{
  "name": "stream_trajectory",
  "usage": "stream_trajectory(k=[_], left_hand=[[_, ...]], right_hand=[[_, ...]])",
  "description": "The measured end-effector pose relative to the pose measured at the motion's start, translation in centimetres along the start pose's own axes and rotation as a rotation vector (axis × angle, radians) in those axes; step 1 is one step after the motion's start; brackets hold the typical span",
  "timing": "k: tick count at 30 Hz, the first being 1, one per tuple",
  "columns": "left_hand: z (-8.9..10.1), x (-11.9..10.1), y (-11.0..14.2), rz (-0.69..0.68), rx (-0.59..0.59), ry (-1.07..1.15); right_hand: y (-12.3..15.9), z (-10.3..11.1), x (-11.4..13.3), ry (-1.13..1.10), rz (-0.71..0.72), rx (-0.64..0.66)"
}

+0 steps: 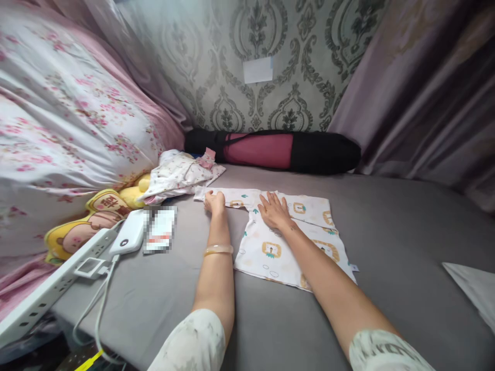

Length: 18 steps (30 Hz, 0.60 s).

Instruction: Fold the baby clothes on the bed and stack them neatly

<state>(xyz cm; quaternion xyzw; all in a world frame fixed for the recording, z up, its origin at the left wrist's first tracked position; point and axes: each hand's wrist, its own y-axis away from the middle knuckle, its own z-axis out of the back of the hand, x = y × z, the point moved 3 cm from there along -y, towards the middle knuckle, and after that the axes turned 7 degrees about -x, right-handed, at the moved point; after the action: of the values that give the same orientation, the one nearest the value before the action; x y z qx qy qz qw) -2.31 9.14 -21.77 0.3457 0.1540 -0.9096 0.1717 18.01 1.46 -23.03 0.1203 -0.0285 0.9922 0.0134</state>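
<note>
A small white long-sleeved shirt [253, 252] with a lion print lies spread on the grey bed sheet. One sleeve reaches out to the left, and my left hand [215, 202] has its fingers curled around that sleeve close to the cuff. Flat on the upper part of the shirt, near where this sleeve joins the body, rests my right hand [274, 210] with its fingers spread. The right forearm covers part of the shirt's lower right side. A small tag [355, 268] sticks out at its right edge.
Crumpled patterned clothes [176, 172] and a yellow plush toy [73, 234] lie to the left. Nearer are a white power bank [129, 234], a blurred-out phone-like object [160, 230] and a power strip [54, 283] with cables. A long black-and-red bag [266, 151] lies along the wall.
</note>
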Motion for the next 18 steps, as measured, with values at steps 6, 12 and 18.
stream_trajectory(k=[6, 12, 18], left_hand=[[2.1, 1.5, -0.4, 0.295, -0.202, -0.058], [2.1, 2.3, -0.7, 0.291, -0.288, -0.145], [2.4, 3.3, -0.9, 0.318, -0.338, -0.155]], right_hand=[[-0.2, -0.3, 0.0, 0.038, 0.006, -0.029], [-0.2, -0.4, -0.1, 0.039, 0.016, -0.032], [-0.2, -0.2, 0.0, 0.066, 0.007, 0.007]])
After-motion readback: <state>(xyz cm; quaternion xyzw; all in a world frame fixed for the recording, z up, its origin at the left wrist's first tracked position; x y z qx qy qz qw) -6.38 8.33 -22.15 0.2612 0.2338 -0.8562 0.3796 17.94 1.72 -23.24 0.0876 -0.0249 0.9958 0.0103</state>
